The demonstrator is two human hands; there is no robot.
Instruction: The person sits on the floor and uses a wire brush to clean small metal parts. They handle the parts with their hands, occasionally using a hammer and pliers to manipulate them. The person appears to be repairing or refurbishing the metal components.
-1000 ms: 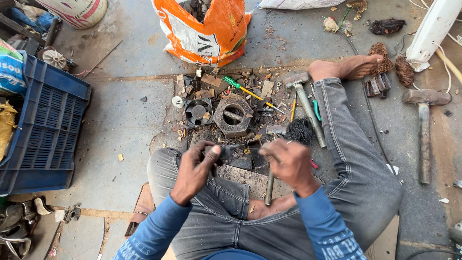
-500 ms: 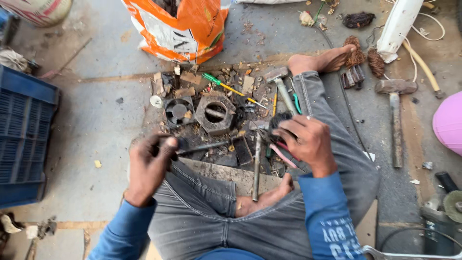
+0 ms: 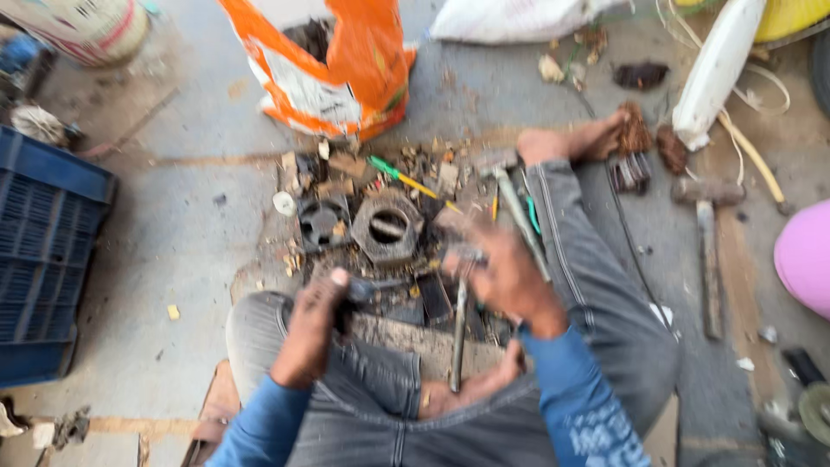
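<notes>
Scrap metal lies heaped on the grey concrete floor (image 3: 173,233) between my knees, rusty and dusty, all of it softened by motion blur; my left hand (image 3: 313,327) is clenched around a short dark metal piece (image 3: 380,289) that juts out to the right above my grey-trousered thigh; my right hand (image 3: 504,275) grips a small dark part with a pale metal end (image 3: 465,256), though blur hides exactly how my fingers sit on it; just below that hand a long thin steel rod (image 3: 456,337) stands nearly upright over a flat worn wooden board (image 3: 415,339); beyond my hands sit a chunky hexagonal metal casting with a round hole (image 3: 387,227) and, just left of it, a squarish dark housing with a circular opening (image 3: 322,220); a green-and-yellow-handled screwdriver (image 3: 399,177) lies among the rubble; farther off stands a crumpled orange and white woven sack (image 3: 324,69); a blue slatted plastic crate (image 3: 43,251) is at my far left; a heavy hammer (image 3: 707,242) rests on the floor to my right, beyond my outstretched leg.
</notes>
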